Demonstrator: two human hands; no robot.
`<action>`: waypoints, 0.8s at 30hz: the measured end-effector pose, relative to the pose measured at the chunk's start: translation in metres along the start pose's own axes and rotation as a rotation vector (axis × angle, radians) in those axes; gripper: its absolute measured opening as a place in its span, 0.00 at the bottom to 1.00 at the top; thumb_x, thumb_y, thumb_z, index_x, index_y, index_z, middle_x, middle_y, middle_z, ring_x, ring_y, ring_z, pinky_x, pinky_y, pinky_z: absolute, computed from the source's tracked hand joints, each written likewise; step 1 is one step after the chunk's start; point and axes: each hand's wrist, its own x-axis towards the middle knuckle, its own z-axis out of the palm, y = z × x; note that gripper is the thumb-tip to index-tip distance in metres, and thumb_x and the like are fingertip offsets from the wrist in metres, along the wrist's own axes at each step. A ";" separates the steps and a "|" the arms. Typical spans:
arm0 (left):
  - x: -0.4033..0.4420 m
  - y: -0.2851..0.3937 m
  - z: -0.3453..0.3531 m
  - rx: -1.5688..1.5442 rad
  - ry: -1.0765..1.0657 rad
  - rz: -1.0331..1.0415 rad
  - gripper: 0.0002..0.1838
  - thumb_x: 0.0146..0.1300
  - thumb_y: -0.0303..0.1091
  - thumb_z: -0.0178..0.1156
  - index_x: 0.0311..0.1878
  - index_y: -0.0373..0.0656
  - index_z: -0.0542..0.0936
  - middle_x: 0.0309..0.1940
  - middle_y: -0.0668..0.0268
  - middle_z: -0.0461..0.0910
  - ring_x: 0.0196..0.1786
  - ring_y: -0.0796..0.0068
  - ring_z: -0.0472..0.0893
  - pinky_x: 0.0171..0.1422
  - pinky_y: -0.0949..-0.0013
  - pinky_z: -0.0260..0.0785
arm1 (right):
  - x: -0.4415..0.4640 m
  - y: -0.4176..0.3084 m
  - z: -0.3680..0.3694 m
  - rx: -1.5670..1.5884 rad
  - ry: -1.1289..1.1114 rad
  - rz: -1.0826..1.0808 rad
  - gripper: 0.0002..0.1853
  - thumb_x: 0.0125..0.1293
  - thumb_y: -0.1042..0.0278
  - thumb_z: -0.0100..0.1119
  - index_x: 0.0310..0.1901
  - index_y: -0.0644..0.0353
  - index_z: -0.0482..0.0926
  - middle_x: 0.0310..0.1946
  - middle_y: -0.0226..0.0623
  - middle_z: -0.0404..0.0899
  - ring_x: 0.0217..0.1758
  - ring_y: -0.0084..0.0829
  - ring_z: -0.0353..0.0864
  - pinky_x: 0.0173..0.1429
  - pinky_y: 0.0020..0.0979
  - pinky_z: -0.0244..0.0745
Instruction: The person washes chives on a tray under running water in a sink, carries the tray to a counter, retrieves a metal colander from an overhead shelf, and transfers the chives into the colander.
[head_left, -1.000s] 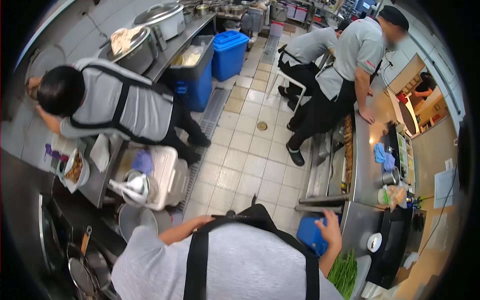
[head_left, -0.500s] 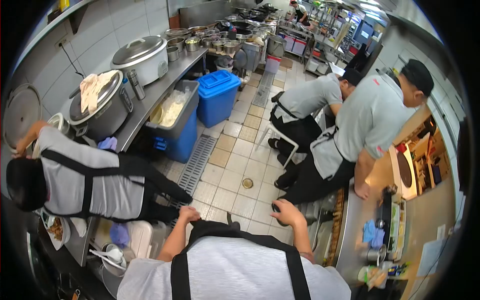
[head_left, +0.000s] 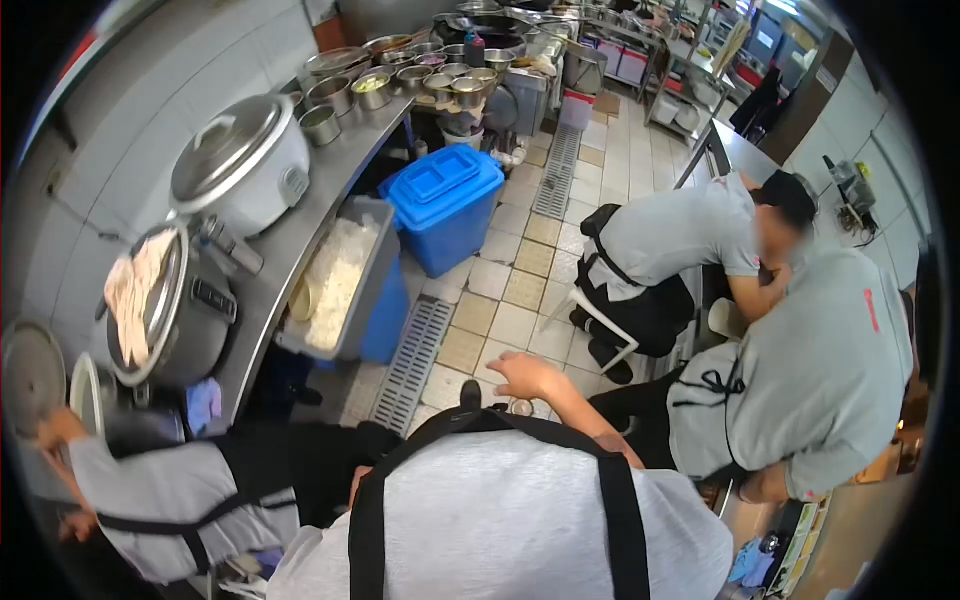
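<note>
Left hand (head_left: 358, 483): mostly hidden by the body and apron strap; whether its grip is open or closed, or holding anything, I cannot tell. The nearest co-worker's dark trousers (head_left: 290, 470) are just beside it.
Right hand (head_left: 525, 378): grip open and empty, fingers spread, palm down over the floor, touching nothing. Drawing that elbow in would make for safer passage.
Shoe (head_left: 470, 393): on the tiles; short, flat steps suit this surface, which may be slick.
White stool (head_left: 603, 319): ahead and to the right, under the seated co-worker (head_left: 670, 235); its legs deserve clearance.
Standing co-worker (head_left: 800, 360): leaning at the right, close to the arm; a spoken warning would help.
Floor grate (head_left: 412, 345): ahead, left of the stool; best crossed squarely.
Grey tub (head_left: 372, 280): left of the aisle, holding pale food, near the lidded blue bin (head_left: 450, 235).
Table (head_left: 345, 155): along the left, carrying cookers and, farther off, metal pots (head_left: 372, 92).
</note>
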 end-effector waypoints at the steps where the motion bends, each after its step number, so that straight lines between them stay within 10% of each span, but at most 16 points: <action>1: 0.023 0.045 -0.018 0.079 -0.035 0.067 0.12 0.52 0.38 0.62 0.27 0.37 0.78 0.22 0.56 0.77 0.22 0.62 0.76 0.27 0.62 0.67 | 0.011 0.022 -0.007 0.010 -0.005 0.010 0.29 0.55 0.53 0.62 0.58 0.52 0.69 0.54 0.45 0.72 0.56 0.46 0.72 0.55 0.43 0.70; 12: 0.291 0.597 -0.139 -0.006 0.096 0.727 0.19 0.54 0.39 0.61 0.44 0.35 0.77 0.40 0.50 0.80 0.47 0.55 0.80 0.50 0.61 0.71 | 0.131 0.267 -0.150 0.299 -0.001 0.221 0.30 0.56 0.54 0.61 0.58 0.59 0.70 0.52 0.50 0.73 0.56 0.50 0.71 0.59 0.41 0.67; 18: 0.445 0.640 -0.064 0.041 -0.033 0.476 0.16 0.55 0.40 0.57 0.39 0.37 0.79 0.34 0.52 0.81 0.39 0.59 0.81 0.43 0.60 0.72 | 0.203 0.384 -0.313 0.286 0.040 0.162 0.30 0.57 0.56 0.60 0.59 0.61 0.68 0.55 0.50 0.71 0.59 0.48 0.69 0.61 0.40 0.65; 24: 0.420 0.710 -0.072 0.233 -0.271 0.236 0.17 0.54 0.44 0.56 0.37 0.38 0.80 0.31 0.51 0.81 0.38 0.55 0.81 0.42 0.57 0.72 | 0.265 0.513 -0.482 0.109 0.166 0.291 0.28 0.58 0.56 0.60 0.59 0.58 0.69 0.54 0.51 0.72 0.58 0.48 0.70 0.61 0.39 0.65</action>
